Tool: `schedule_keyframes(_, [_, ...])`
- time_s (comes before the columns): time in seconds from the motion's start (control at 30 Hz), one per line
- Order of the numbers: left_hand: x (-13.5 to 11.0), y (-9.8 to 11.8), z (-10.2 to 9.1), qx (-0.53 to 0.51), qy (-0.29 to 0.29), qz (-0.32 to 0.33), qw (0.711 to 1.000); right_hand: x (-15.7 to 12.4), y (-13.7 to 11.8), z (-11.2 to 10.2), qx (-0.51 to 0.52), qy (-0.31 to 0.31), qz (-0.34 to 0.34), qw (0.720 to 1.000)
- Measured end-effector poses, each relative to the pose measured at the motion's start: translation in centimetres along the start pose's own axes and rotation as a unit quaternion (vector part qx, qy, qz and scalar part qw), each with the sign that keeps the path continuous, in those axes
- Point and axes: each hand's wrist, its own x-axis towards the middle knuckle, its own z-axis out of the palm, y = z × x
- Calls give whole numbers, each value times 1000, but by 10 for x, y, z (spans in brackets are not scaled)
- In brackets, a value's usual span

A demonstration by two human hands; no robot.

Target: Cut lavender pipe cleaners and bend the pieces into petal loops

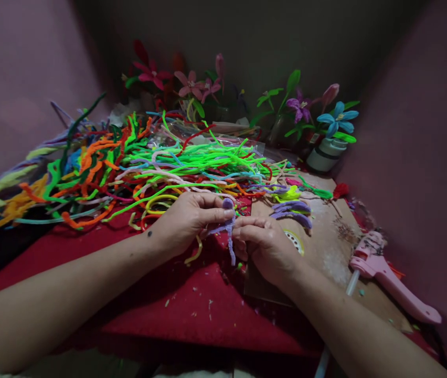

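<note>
From my remote seat, looking through the head camera, I see two bare hands meeting over the front of a table covered with red cloth [160,310]. The left hand [186,220] has its thumb and forefinger clamped on a fuzzy purple strip [230,239], whose looped top pokes up above the thumb while one narrow end hangs down between the hands. The right hand [270,247] is just beside it, fingertips drawn together against the strip; I cannot tell whether they truly grip it. Behind the hands spreads a tangled heap of bright fuzzy stems [192,163], mostly green, orange and red. To the right, a brown board [318,252] bears curved purple pieces [292,210], a yellow-rimmed disc [294,241] and a pink glue gun [381,270] lying on its side. As I judge it, the likeliest trouble is the loop slipping or twisting open, should the left pinch loosen while the right fingers pull. Too hard a tug could kink the strip or strip off its fuzz. The heap lies so close behind the left hand that a stray stem could snag. The right forearm passes near the glue gun, so a careless sweep could knock it, and its nozzle might burn if hot.
</note>
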Motion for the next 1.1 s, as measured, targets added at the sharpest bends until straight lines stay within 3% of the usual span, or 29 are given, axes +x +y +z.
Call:
schedule_keyframes(0.17, [-2, 1, 1, 40, -9, 8, 999, -1, 0, 1, -44, 18, -3, 999])
schedule_keyframes(0.3, [-5, 6, 4, 142, -7, 74, 987, -1, 1, 1, -89, 32, -14, 995])
schedule_keyframes(0.37, [-6, 6, 4, 227, 25, 143, 963, -2, 2, 1, -93, 29, -14, 995])
schedule_keyframes(0.47, [-8, 2, 5, 333, 56, 278, 899, -2, 2, 2, -71, 18, -22, 997])
schedule_keyframes(0.53, [-9, 1, 4, 360, 60, 324, 873, -2, 2, 3, -60, 14, -27, 998])
schedule_keyframes(0.6, [-8, 3, 3, 343, 55, 293, 891, -2, 1, 4, -61, 17, -23, 998])
schedule_keyframes(0.73, [-5, 14, 0, 200, -8, 113, 973, -2, 0, 2, -56, 40, -20, 997])
schedule_keyframes(0.83, [-4, 17, -2, 138, -51, 9, 989, 0, 0, -1, -56, 57, -52, 995])
schedule_keyframes(0.9, [-4, 17, -2, 141, -50, -7, 989, 1, 0, -3, -61, 52, -58, 995])
schedule_keyframes(1.1, [-7, 15, -2, 176, -24, 27, 984, 3, 2, -5, -32, 47, -52, 997])
